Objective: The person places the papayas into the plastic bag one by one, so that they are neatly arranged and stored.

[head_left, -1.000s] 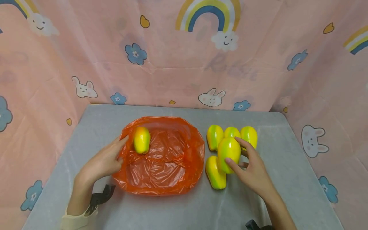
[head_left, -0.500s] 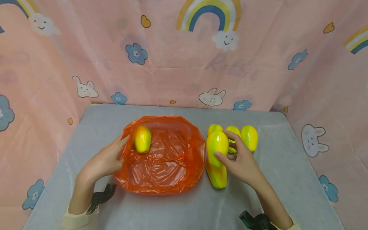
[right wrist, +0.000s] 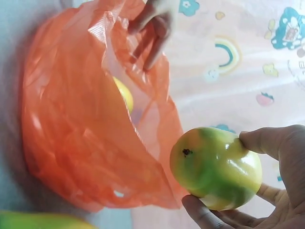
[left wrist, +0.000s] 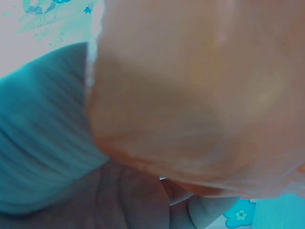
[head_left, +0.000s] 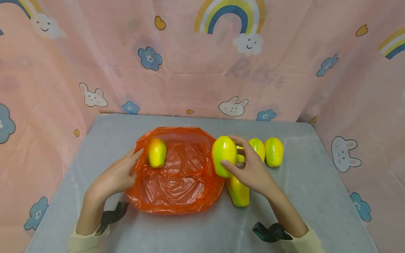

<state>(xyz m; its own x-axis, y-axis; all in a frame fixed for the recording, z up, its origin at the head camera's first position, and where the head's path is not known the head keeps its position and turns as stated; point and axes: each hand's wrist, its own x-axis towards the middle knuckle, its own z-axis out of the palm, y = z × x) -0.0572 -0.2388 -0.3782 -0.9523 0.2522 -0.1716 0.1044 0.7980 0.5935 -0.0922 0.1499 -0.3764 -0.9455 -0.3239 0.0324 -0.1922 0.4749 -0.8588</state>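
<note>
My right hand (head_left: 248, 167) grips a yellow-green mango (head_left: 223, 154) between thumb and fingers. In the head view this mango overlaps the right rim of an open orange plastic bag (head_left: 177, 207); the right wrist view shows it raised beside the bag's mouth. My left hand (head_left: 118, 175) holds the bag's left rim, index finger stretched along it, other fingers bent. Another mango (head_left: 156, 153) lies inside the bag at the left. In the left wrist view the bag's plastic (left wrist: 200, 95) hides most of the left fingers.
Right of the bag, a mango (head_left: 238, 191) lies on the grey table (head_left: 313, 196). Behind it are a mango (head_left: 274, 151) at the far right, another mango (head_left: 257, 149) beside it, and one mostly hidden by my right hand. A pink patterned curtain (head_left: 190, 70) surrounds the table.
My right hand has carried its mango leftward from above the other mangoes to the bag's right rim. The left hand and the bag have stayed nearly still.
</note>
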